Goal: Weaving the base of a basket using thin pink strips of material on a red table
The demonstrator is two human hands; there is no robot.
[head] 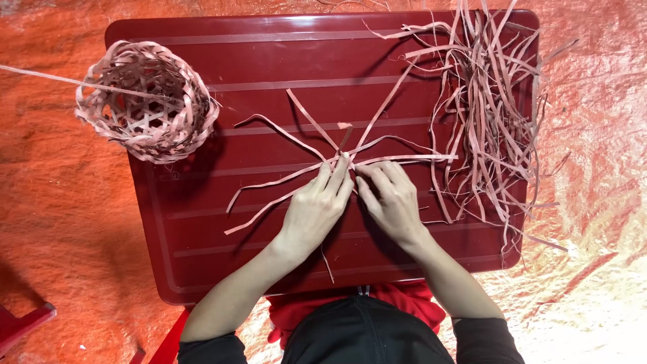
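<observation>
Orange tarp floor (47, 202) all around, with a dark red plastic table (202, 256) on top of it, seen straight down from my head.

Work piece: a small cluster of crossed flat strips (317, 158), pale pinkish-tan, sitting at table centre. The strips cross at one point and fan out: ends run toward 10, 11, 1, 3 and 8 o'clock. One short strip end stands up at the crossing, pointing to 12.

My left hand (313, 209) comes in from 6 o'clock, fingers together and extended, with the fingertips (342, 162) pressing on the crossing point. My right hand (391, 199) is just beside it at 3 o'clock of the crossing, fingers curled, fingertips touching the strips right of the crossing. Can't tell if the right is pinching a strip or just pressing it flat. The two hands almost touch at the fingertips.

Outward from there:
- 3 o'clock, along the right table edge: loose pile of spare strips (488, 114), tangled, some hanging over the edge onto the tarp.
- 10 o'clock, far-left corner of the table: small round woven basket (147, 100), open weave, same strip material, overhanging the table edge. One long strip runs off it toward 9 o'clock.
- 7 o'clock, on the floor: corner of a red stool or similar (23, 327), partly out of frame.
</observation>
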